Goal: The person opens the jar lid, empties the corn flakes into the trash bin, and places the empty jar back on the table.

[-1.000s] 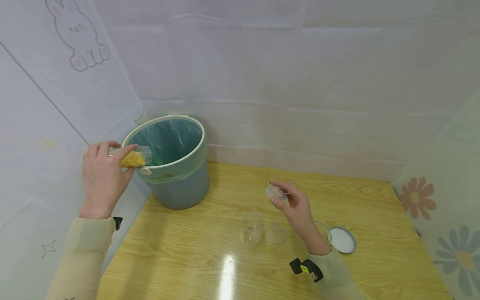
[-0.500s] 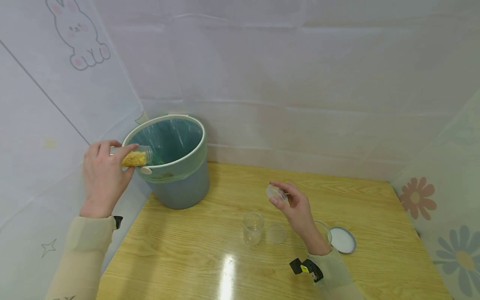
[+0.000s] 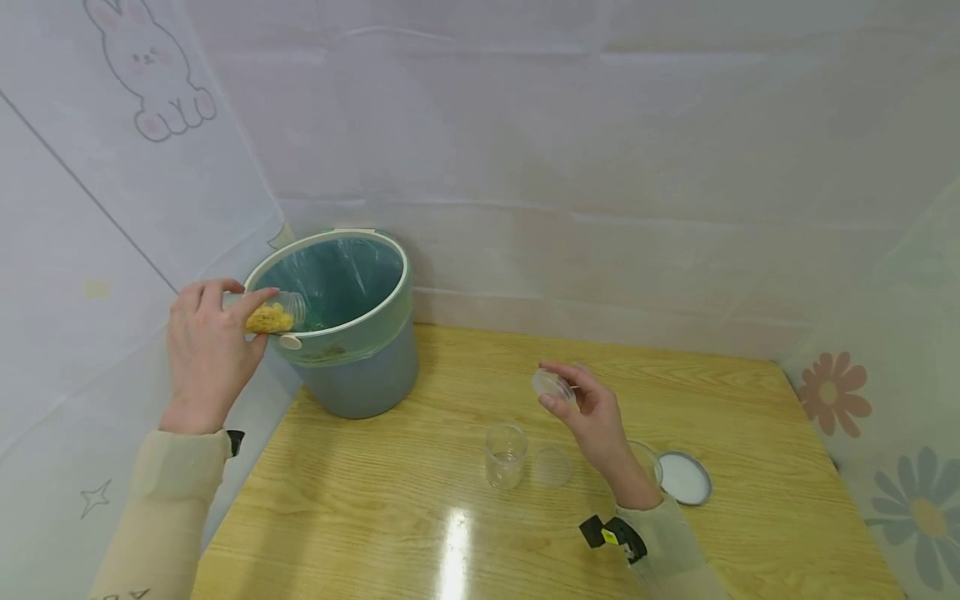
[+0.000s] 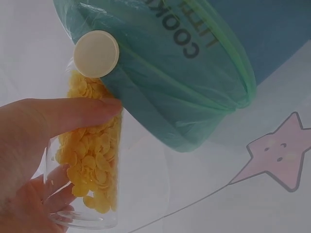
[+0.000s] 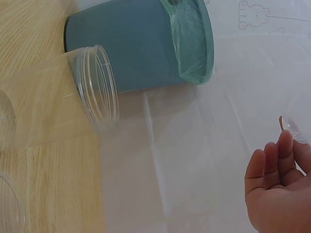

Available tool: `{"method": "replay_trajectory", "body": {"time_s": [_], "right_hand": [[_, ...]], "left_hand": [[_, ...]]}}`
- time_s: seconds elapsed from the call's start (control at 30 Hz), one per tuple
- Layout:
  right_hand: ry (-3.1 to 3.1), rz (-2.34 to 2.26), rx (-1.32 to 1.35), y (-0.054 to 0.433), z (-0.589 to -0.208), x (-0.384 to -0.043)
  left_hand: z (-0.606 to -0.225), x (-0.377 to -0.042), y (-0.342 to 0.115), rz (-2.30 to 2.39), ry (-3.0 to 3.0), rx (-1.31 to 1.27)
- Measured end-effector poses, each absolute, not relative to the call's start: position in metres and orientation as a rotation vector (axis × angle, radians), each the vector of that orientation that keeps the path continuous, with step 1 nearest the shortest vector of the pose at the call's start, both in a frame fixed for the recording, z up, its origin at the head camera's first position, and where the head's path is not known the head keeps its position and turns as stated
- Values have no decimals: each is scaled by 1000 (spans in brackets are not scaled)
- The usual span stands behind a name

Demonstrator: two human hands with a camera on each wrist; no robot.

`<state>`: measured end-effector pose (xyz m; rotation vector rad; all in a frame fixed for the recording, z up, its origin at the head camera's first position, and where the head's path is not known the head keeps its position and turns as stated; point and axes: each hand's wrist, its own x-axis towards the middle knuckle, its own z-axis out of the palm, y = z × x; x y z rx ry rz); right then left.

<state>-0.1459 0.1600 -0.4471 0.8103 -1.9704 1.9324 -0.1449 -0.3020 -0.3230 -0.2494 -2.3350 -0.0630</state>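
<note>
My left hand (image 3: 213, 354) grips a clear jar (image 4: 109, 221) of yellow corn flakes (image 4: 95, 158) around its side. The jar lies tilted nearly sideways, its threaded mouth over the near left rim of the lined trash bin (image 3: 363, 371). In the left wrist view the thumb crosses the flakes, and the bin's round cream knob (image 4: 96, 54) hides part of the jar's mouth end. My right hand (image 3: 596, 417) pinches a clear lid (image 3: 553, 386) between thumb and fingers above the table; only a bit of it shows in the right wrist view.
On the wooden table (image 3: 390, 517) stand a clear jar (image 3: 506, 471) and, beside it, a flat clear disc (image 3: 553, 467). Behind my right wrist shows another clear round rim (image 3: 651, 454), next to a white grey-edged lid (image 3: 685, 479). Fabric walls (image 3: 600, 167) enclose the table.
The corn flakes in the tilted jar have shifted and loosened near its mouth. Both hands stay almost in place.
</note>
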Motion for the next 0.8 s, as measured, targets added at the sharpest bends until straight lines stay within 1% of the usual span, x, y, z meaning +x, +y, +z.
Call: {"method": "replay_trajectory", "body": {"time_s": [0.8], "right_hand": [[-1980,1936,797,160,-446,-146]], "left_hand": [[-321,-146,-302,-15,-2355,-253]]}}
